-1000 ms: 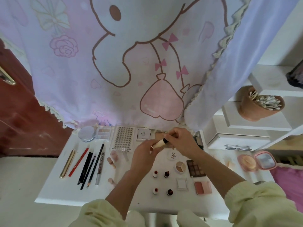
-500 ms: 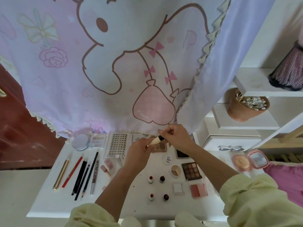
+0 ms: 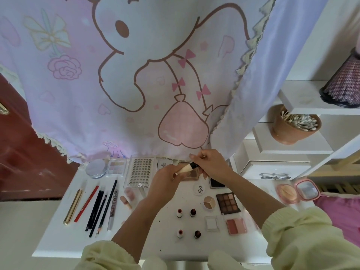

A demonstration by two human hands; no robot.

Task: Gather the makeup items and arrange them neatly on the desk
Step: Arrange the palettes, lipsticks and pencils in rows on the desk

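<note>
A cream makeup tube with a black cap (image 3: 187, 167) is held above the back of the white desk (image 3: 58, 227). My left hand (image 3: 165, 182) grips its cream end and my right hand (image 3: 211, 165) pinches the black cap end. Under the hands lies a beige palette (image 3: 191, 175), partly hidden. Several pencils and a gold pen (image 3: 73, 206) lie in a row at the left. An eyeshadow palette (image 3: 228, 203), a blush compact (image 3: 236, 226) and several small lipstick pots (image 3: 192, 212) sit at the right front.
A pink cartoon curtain (image 3: 136, 75) hangs right behind the desk. A lash tray (image 3: 141, 171) and silver round compact (image 3: 96, 168) sit at the back. White shelves at the right hold a cotton swab pot (image 3: 292, 127). A pink mirror compact (image 3: 298, 190) lies open there.
The view has tilted and shifted slightly. Both hands stay on the tube and have lifted a little toward the curtain's hem.
</note>
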